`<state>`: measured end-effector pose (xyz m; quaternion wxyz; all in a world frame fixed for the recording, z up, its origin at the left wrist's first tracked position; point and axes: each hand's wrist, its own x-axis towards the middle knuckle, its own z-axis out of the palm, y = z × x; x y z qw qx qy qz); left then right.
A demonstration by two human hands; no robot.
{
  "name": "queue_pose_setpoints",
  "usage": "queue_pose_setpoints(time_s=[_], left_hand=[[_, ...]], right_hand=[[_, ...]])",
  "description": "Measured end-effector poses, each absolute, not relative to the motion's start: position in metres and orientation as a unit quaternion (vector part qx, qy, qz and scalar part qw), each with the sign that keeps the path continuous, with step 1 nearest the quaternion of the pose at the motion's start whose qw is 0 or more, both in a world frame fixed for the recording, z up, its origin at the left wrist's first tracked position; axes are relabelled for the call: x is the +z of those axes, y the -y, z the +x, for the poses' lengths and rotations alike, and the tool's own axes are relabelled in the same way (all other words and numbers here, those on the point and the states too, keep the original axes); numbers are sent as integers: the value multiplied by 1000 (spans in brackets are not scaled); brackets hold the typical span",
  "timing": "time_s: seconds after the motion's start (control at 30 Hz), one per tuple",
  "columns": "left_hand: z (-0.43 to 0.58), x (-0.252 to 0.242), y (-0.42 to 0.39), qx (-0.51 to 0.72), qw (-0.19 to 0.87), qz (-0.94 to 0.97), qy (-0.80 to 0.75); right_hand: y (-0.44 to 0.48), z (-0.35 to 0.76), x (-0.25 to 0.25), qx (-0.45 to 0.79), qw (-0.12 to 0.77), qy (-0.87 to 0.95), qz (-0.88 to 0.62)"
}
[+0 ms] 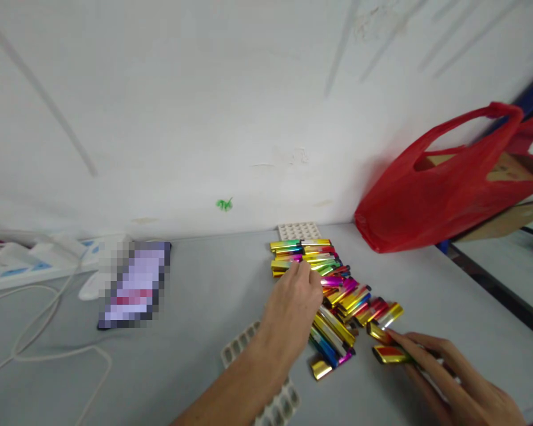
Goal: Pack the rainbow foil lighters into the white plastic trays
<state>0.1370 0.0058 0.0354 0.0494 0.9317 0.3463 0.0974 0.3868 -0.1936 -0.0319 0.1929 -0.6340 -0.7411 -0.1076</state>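
Note:
Shiny metallic lighters [333, 325] in gold, red, blue, green and magenta lie in a loose pile on the grey table. My left hand [295, 296] reaches over the pile's left side, its fingers curled down and closed among the lighters. Its fingertips are hidden, so what they grip does not show. To the right of the pile, my right hand [448, 370] has its fingers closed on a gold-and-red lighter [389, 355]. A second gold lighter [379, 333] sits close by its fingertips. Beneath my left forearm is a pale tray with oval holes [279, 408], partly covered.
Another white holed tray [299, 231] rests against the wall behind the pile. A red plastic bag [430, 201] with cardboard inside stands at the back right. On the left are a phone [135, 284], a white power strip [35, 263] and a loose white cable [57, 358].

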Motion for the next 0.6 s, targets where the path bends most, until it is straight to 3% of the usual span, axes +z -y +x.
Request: queue_pose_setpoints(time_s=[0.3, 0.5, 0.6], left_hand=[[127, 30, -6, 157, 110, 904, -381], [114, 34, -4, 215, 255, 854, -400], [108, 31, -4, 228, 279, 835, -416]], right_hand=[[97, 343, 13, -134, 233, 729, -630], [62, 348, 20, -102, 221, 742, -624], [53, 346, 22, -85, 223, 752, -614]])
